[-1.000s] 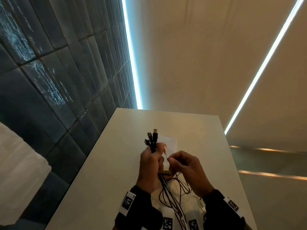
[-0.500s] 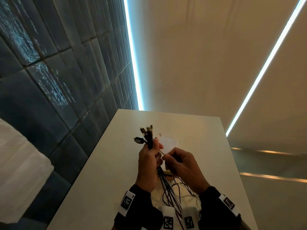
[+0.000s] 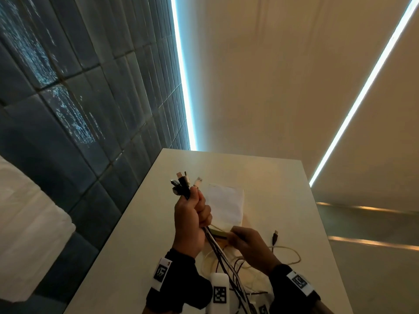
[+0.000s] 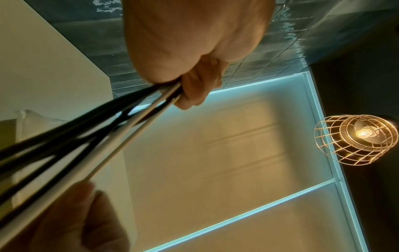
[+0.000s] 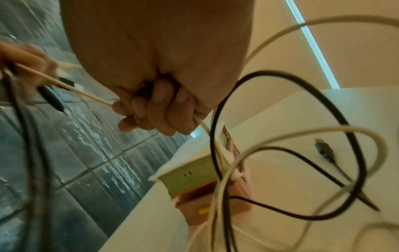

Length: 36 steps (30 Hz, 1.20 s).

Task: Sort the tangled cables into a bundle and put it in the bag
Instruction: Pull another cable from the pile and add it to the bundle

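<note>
My left hand (image 3: 192,216) grips a bundle of black and white cables (image 3: 217,252) upright above the table, their plug ends (image 3: 182,181) fanning out over the fist. In the left wrist view the cables (image 4: 90,136) run taut out of the curled fingers (image 4: 198,88). My right hand (image 3: 247,245) is lower and to the right, its fingers (image 5: 155,109) curled round one white cable (image 5: 64,85) that stretches back to the left hand. A flat white bag (image 3: 224,205) lies on the table just beyond both hands.
Loose loops of white cable (image 3: 285,257) and black cable (image 5: 291,153) lie on the pale table (image 3: 118,257), with a black USB plug (image 3: 275,236) to the right. A small green-and-pink box (image 5: 194,175) sits under the right hand. A dark tiled wall (image 3: 79,109) stands left.
The right hand has slid down and right along a white cable, away from the left fist. The left hand has stayed raised with the bundle; the plug ends have spread a little.
</note>
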### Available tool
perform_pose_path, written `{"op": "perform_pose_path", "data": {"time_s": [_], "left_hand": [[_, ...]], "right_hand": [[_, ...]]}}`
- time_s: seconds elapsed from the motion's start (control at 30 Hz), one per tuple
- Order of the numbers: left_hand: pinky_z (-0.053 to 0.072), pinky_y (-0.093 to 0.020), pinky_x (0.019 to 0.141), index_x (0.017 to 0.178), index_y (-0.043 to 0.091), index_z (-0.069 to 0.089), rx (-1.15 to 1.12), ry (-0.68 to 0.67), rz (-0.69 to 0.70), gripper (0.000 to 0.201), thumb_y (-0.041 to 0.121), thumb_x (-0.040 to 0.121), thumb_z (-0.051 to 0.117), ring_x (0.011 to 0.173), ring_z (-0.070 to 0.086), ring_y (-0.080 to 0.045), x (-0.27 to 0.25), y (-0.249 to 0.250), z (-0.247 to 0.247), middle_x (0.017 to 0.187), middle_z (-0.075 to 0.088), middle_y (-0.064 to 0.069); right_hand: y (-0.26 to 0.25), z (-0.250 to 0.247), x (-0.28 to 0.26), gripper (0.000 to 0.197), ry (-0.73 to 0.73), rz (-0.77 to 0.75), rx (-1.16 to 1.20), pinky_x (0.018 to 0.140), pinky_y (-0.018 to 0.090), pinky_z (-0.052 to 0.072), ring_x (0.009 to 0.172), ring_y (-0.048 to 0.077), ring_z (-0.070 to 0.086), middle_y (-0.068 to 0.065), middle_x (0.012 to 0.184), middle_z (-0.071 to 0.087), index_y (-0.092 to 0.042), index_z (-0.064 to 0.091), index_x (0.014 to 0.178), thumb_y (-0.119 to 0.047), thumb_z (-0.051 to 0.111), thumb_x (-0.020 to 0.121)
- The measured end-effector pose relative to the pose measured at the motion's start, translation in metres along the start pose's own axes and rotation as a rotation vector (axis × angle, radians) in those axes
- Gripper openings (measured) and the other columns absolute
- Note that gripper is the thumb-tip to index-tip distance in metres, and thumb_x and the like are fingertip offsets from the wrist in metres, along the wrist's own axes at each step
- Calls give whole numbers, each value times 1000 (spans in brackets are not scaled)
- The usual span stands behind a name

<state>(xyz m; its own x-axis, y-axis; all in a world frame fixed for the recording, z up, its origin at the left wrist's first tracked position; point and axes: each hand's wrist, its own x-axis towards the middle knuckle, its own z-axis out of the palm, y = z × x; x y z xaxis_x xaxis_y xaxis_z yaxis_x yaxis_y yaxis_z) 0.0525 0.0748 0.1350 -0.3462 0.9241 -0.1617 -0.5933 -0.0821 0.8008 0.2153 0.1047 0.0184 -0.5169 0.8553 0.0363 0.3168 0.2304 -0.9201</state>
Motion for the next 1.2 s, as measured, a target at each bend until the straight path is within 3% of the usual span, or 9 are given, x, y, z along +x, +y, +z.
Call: {"op": "perform_pose_path", "data": {"time_s": [0.23, 0.33, 0.43, 0.57, 0.67, 0.73, 0.83, 0.97, 1.2], "left_hand": [[17, -18, 37, 74, 15, 44, 52, 67, -2, 32, 23, 104, 38, 37, 18, -6, 3, 6, -8, 52, 26, 5], [15, -19, 37, 73, 15, 45, 128, 93, -59, 33, 25, 104, 38, 37, 17, -6, 5, 3, -9, 50, 25, 6], [15, -21, 38, 75, 14, 46, 209, 97, -121, 33, 28, 104, 37, 37, 20, -8, 4, -2, -8, 49, 32, 3], [29, -23, 42, 81, 12, 46, 303, 125, -161, 28, 26, 104, 37, 43, 41, -13, 1, -7, -3, 57, 61, -3], [50, -34, 62, 85, 11, 48, 185, 113, -214, 27, 27, 104, 38, 62, 62, -23, -2, -1, 3, 69, 71, -9], [55, -37, 67, 83, 11, 47, 62, 73, -241, 27, 27, 104, 37, 65, 66, -26, -5, 3, 6, 68, 68, -11], [50, -34, 62, 79, 11, 48, -77, 32, -240, 30, 26, 103, 39, 52, 56, -18, -6, 3, 7, 58, 47, -2], [22, -21, 40, 73, 13, 44, -82, -9, -153, 33, 25, 103, 37, 41, 24, -7, 1, 2, 1, 56, 31, 4], [15, -21, 39, 77, 14, 48, -18, -31, -120, 30, 21, 104, 36, 39, 20, -5, -3, 4, -1, 54, 28, 5]], "right_hand": [[40, 2, -2, 34, 75, 174, -78, 56, 24, 35, 52, 2, 43, -11, 50, 49, -18, 58, 60, -15, 57, 94], [15, -3, 10, 27, 248, 227, 29, 52, 24, 35, 46, 1, 43, -9, 47, 51, -9, 65, 68, -17, 60, 93], [-38, -14, 17, 21, 330, 146, 301, 44, 22, 31, 44, 9, 38, -7, 49, 48, -2, 65, 77, -14, 60, 93], [-96, -13, 13, 24, 207, -76, 413, 44, 19, 31, 45, 9, 35, -4, 51, 46, 6, 61, 81, -15, 60, 93], [-102, -7, 7, 25, 67, -82, 473, 47, 18, 32, 47, 11, 35, -3, 54, 48, 7, 62, 79, -13, 58, 94], [-96, -4, 3, 24, -19, -44, 483, 49, 21, 33, 50, 15, 37, 3, 58, 48, 3, 61, 77, -12, 57, 96], [-83, -1, -1, 26, -67, 15, 473, 47, 17, 30, 48, 9, 36, 3, 59, 47, -3, 58, 73, -12, 53, 98], [-47, 5, -4, 31, -28, 22, 370, 50, 18, 31, 51, 8, 36, -1, 59, 44, -6, 52, 69, -16, 53, 98], [15, 22, -8, 27, 61, 37, 147, 59, 31, 37, 60, 8, 43, -6, 63, 49, -15, 58, 70, -30, 54, 93]]}}
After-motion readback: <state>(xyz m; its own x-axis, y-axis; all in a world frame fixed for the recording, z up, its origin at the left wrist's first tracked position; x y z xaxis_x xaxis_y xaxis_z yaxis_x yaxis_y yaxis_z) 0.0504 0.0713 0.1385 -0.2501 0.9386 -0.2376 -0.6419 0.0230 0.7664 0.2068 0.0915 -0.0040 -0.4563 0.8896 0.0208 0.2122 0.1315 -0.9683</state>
